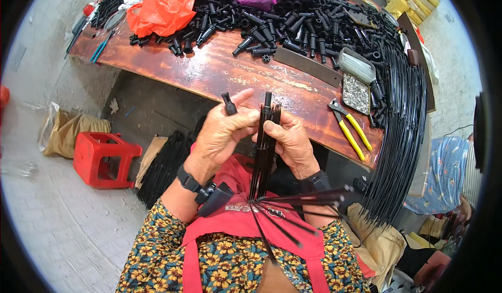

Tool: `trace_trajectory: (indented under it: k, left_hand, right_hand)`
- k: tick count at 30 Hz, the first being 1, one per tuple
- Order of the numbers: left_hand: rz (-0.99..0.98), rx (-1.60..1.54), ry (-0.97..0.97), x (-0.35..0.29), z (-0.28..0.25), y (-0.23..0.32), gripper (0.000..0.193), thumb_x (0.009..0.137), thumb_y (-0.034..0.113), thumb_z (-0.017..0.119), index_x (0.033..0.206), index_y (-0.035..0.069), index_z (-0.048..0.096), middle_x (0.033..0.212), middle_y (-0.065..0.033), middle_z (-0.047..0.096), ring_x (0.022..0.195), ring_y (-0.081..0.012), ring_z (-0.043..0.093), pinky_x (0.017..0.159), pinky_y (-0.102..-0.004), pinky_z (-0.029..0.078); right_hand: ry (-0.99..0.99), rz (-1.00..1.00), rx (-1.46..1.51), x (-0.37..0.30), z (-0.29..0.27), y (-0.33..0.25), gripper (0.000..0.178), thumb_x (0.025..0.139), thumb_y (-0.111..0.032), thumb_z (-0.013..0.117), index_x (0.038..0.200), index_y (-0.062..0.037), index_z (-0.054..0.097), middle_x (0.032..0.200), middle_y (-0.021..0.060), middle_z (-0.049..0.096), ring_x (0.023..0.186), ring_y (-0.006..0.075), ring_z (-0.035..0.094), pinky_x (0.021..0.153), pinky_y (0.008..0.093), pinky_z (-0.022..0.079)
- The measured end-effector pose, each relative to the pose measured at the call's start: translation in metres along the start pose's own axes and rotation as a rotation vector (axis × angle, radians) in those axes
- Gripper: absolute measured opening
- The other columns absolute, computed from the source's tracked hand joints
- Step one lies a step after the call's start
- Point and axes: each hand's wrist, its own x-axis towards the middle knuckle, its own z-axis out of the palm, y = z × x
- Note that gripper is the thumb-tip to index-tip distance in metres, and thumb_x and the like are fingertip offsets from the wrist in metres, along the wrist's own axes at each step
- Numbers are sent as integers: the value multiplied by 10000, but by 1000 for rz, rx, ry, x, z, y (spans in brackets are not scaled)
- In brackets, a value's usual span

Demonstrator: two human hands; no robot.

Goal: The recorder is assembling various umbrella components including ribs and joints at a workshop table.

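Nearest: thin loose rods fanned from near end of black bundle, over red apron. Bundle lay between hands, far end pointing toward desk.

Right hand: grip pinched bundle near far end. Looked light; rods springy, probably smooth, easily bent; firmest hold likely round thick middle shaft.

Left hand: grip pinched small black tube, seemingly stiff plastic; contact with bundle unclear.

Beyond: yellow-handled pliers, then heaped black tubes.
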Motion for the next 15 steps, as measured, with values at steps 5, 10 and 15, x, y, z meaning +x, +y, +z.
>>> trace_trajectory:
  k: [5, 10, 15]
  left_hand:
    - [41, 28, -14, 3, -20, 37, 357, 914, 98, 571, 1227, -47, 477, 1026, -178, 649, 963, -311, 653, 896, -439, 516]
    - [152, 79, -56, 33, -1, 55, 336, 911, 94, 577, 1208, -41, 494, 1030, -187, 646, 963, -325, 653, 929, -445, 502]
    - [82, 46, -193, 55, 13, 45, 270, 896, 95, 601, 1137, -16, 549, 1016, -167, 655, 960, -310, 656, 925, -416, 508]
  right_hand:
    - [40, 44, -22, -1, -5, -2, 305, 854, -76, 681, 1144, -24, 603, 937, 51, 665, 736, 153, 682, 616, 225, 557]
    - [46, 34, -11, -6, -2, -3, 255, 854, -88, 686, 1090, -23, 615, 861, 39, 666, 706, 135, 680, 575, 204, 540]
    - [18, 21, -24, -9, 2, -5, 240, 857, -89, 683, 1074, -18, 609, 848, 45, 665, 715, 133, 677, 588, 203, 541]
